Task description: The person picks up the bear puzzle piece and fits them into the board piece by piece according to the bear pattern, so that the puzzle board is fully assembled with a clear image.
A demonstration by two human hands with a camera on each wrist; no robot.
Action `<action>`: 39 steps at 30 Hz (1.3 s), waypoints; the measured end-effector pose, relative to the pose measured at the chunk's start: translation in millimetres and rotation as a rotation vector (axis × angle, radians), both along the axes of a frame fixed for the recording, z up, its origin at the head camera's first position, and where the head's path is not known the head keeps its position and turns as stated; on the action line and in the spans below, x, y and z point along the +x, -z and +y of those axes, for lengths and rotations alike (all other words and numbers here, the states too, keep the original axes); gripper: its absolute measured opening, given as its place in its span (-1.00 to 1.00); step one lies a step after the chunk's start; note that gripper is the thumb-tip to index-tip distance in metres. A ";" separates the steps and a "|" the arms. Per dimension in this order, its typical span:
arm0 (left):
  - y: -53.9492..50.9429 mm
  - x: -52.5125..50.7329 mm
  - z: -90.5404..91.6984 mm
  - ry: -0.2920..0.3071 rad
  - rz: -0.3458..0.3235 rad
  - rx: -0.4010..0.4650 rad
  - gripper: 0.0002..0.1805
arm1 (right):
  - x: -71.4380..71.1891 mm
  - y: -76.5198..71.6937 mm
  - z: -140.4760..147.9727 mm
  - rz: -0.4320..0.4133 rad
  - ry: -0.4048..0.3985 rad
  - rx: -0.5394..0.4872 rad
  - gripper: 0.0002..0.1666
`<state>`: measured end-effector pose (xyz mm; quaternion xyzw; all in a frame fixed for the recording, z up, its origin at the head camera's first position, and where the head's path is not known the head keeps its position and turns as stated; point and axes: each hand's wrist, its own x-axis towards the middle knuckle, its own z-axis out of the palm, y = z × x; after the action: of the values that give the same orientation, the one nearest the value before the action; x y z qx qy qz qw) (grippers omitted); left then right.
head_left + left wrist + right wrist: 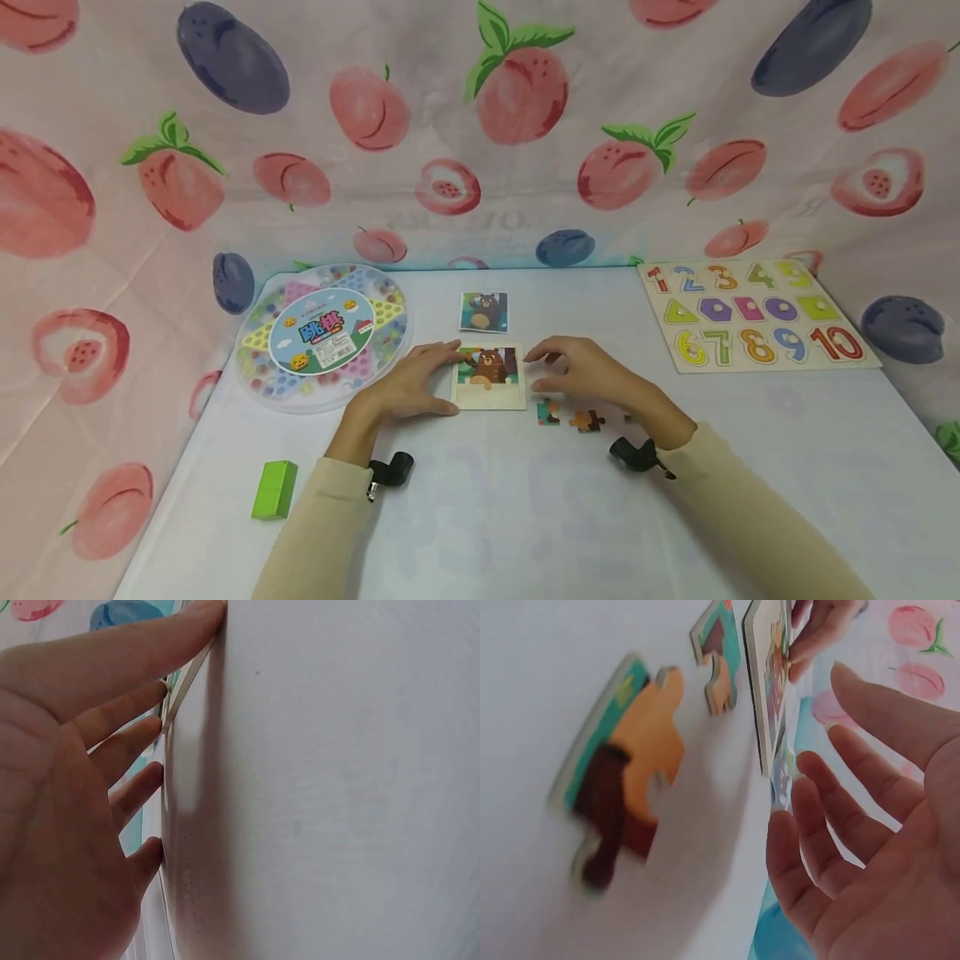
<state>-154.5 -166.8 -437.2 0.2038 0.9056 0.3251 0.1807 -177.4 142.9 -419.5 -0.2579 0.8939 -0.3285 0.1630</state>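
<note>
In the head view a small puzzle board (491,401) lies mid-table, its upper part showing a brown bear picture and its lower strip bare. My left hand (408,383) is at the board's left side, thumb and fingers spread, touching its edge. Off the board's right edge my right hand (585,371) hovers with loosely bent fingers and nothing between them. Below that hand lie loose jigsaw pieces: a teal and orange piece (548,412) and an orange-brown piece (587,421), larger in the right wrist view. A third piece is mostly hidden by the right wrist.
A bear picture card (483,312) lies behind the board. To the left is a round Chinese checkers box (321,333), with a green block (274,490) nearer the front. A wooden number and shape board (757,317) lies at the back right. Fruit-print cloth (480,125) hangs behind the table.
</note>
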 end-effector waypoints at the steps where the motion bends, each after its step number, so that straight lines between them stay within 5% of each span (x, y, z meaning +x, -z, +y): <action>1: 0.0 0.0 0.0 0.002 0.000 0.003 -0.14 | 0.8 -0.2 3.1 0.007 0.006 0.003 -0.51; 10: -1.3 -0.4 0.3 -0.001 -0.003 -0.006 -0.14 | 10.2 4.5 22.0 -0.023 0.016 0.012 -0.44; 22: -1.3 -2.1 0.1 0.002 0.019 -0.013 -0.13 | 19.2 14.0 22.2 0.070 -0.077 0.077 -0.45; 39: -0.8 -3.0 0.1 0.003 0.012 -0.037 -0.11 | 24.5 16.1 19.4 0.063 -0.103 0.074 -0.67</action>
<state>-157.5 -166.7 -436.4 0.2035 0.9122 0.3069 0.1795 -152.9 162.3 -435.6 -0.3077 0.8956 -0.2782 0.1607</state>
